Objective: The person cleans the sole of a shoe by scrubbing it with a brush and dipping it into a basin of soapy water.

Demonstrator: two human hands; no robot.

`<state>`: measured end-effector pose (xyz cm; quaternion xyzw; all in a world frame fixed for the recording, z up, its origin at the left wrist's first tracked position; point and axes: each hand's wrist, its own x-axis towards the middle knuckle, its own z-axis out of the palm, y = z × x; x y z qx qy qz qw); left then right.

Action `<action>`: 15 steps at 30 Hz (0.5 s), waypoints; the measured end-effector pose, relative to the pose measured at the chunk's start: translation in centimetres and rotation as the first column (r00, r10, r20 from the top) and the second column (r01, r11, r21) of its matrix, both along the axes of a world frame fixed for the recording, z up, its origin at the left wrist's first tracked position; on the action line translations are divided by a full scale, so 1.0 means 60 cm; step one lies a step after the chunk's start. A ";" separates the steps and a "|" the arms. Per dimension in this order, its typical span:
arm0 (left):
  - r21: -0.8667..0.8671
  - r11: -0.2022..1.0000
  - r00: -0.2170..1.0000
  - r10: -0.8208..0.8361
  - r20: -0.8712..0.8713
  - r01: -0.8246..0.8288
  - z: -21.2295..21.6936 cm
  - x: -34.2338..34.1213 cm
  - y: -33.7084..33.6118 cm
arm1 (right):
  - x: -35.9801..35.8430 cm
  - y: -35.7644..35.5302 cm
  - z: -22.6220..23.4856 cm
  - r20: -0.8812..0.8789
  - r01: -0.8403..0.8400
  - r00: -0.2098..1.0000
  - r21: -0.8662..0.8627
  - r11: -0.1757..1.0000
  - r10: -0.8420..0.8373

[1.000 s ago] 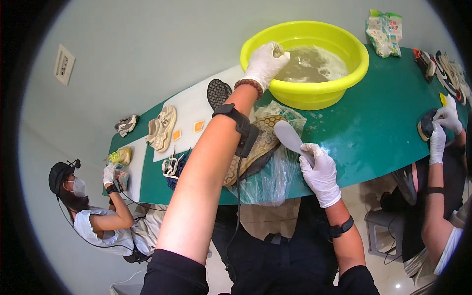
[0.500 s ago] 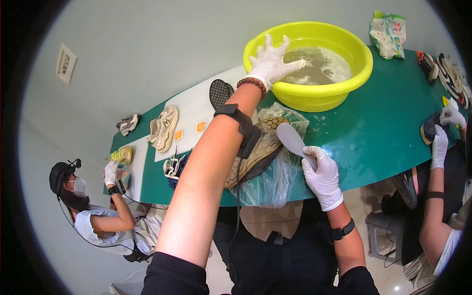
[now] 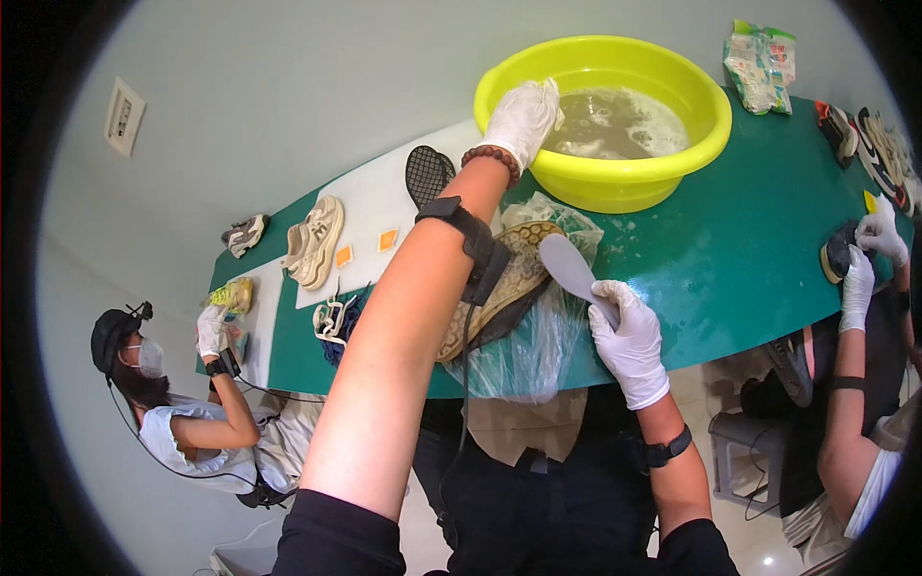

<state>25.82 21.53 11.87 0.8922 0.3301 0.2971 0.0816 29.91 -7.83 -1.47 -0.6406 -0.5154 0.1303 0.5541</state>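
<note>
In a white glove, my left hand is at the left rim of a lime-yellow basin of cloudy, foamy water. Its fingers are drawn together, and whatever they may hold is hidden. My gloved right hand grips the handle of a light-grey brush with an oval head; no bristles show. The brush head is over the edge of a shoe lying with its worn, patterned sole up, partly behind my left forearm. Crumpled clear plastic spreads under and around the shoe.
Left of my arm lie a beige shoe, orange packets, a dark sole and a navy shoe with laces. A bag stands behind the basin. People at left and right handle shoes.
My left hand has gone from spread fingers over the basin to closed fingers at its left rim. The right hand and brush stay almost where they were.
</note>
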 end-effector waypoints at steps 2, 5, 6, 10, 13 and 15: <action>-0.075 0.997 1.000 -0.017 0.012 0.018 0.004 -0.001 -0.010 | 0.001 0.000 0.000 0.002 -0.001 1.000 -0.002 1.000 0.001; -0.206 0.975 0.995 -0.074 0.074 0.088 0.005 -0.002 -0.010 | 0.000 0.002 -0.006 -0.004 -0.005 1.000 0.013 1.000 0.005; -0.262 0.955 0.986 -0.109 0.124 0.139 0.004 -0.004 -0.008 | 0.000 0.002 -0.005 -0.004 -0.007 1.000 0.014 1.000 0.007; -0.381 0.907 0.968 -0.094 0.232 0.179 0.006 -0.001 -0.019 | 0.000 0.002 -0.002 -0.003 -0.006 1.000 -0.009 1.000 0.006; -0.267 0.963 0.992 0.053 0.118 -0.019 0.011 -0.001 -0.031 | 0.001 0.002 -0.004 -0.010 -0.005 1.000 -0.009 1.000 0.005; -0.289 0.957 0.989 0.022 0.148 0.022 0.011 -0.002 -0.029 | 0.001 0.002 -0.004 0.005 -0.002 1.000 -0.001 1.000 0.002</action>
